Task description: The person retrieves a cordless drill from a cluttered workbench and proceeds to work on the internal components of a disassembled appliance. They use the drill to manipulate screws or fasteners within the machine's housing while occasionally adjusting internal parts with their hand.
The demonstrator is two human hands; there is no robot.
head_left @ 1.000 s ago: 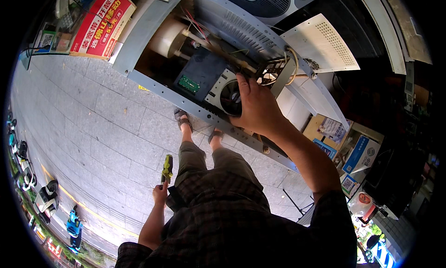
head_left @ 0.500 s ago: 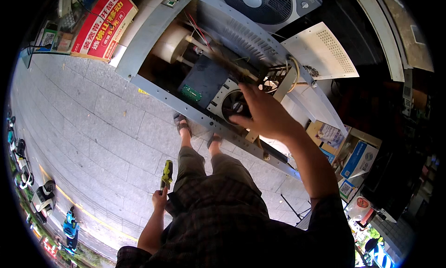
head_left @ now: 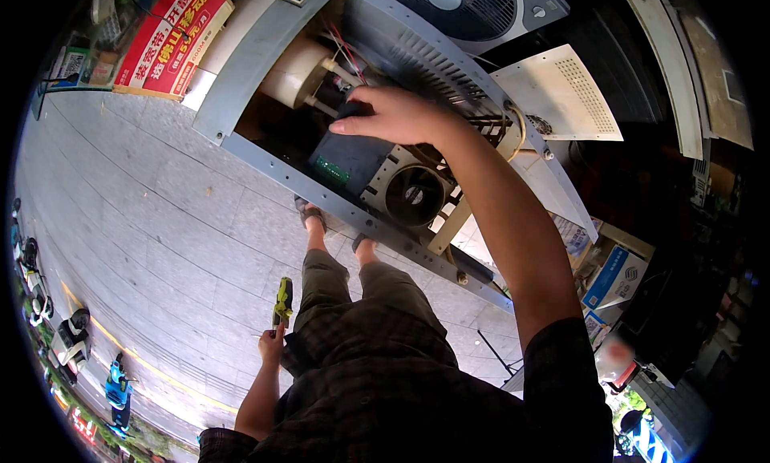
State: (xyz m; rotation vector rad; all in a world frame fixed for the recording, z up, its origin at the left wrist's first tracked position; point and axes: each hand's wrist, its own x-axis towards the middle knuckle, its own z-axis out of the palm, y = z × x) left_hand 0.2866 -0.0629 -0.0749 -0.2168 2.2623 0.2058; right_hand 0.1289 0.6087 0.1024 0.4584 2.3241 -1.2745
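Observation:
An opened grey metal cabinet [head_left: 297, 174] lies in front of me. Inside it are a white cylindrical tank [head_left: 295, 72] with pipes, a dark box [head_left: 362, 157] with a green circuit board [head_left: 330, 170] at its edge, and a round cooling fan [head_left: 415, 195]. My right hand [head_left: 393, 117] reaches in over the dark box, close to the tank's pipes. Its thumb and fingers close around a black part [head_left: 353, 109], mostly hidden by the hand. Low at my left side, my left hand [head_left: 273, 347] grips a yellow-green and black hand tool [head_left: 283, 299] pointing up.
Behind the cabinet stands a box fan [head_left: 457, 6]. A perforated white panel [head_left: 557, 94] is to the right, above a blue-and-white box [head_left: 618, 279]. A red sign [head_left: 168, 38] is at the far left. Grey paving [head_left: 176, 214] runs towards parked scooters [head_left: 72, 339].
My right hand has moved left and away from me, from above the cooling fan to the dark box, and its fingers have closed. The left hand still holds the tool.

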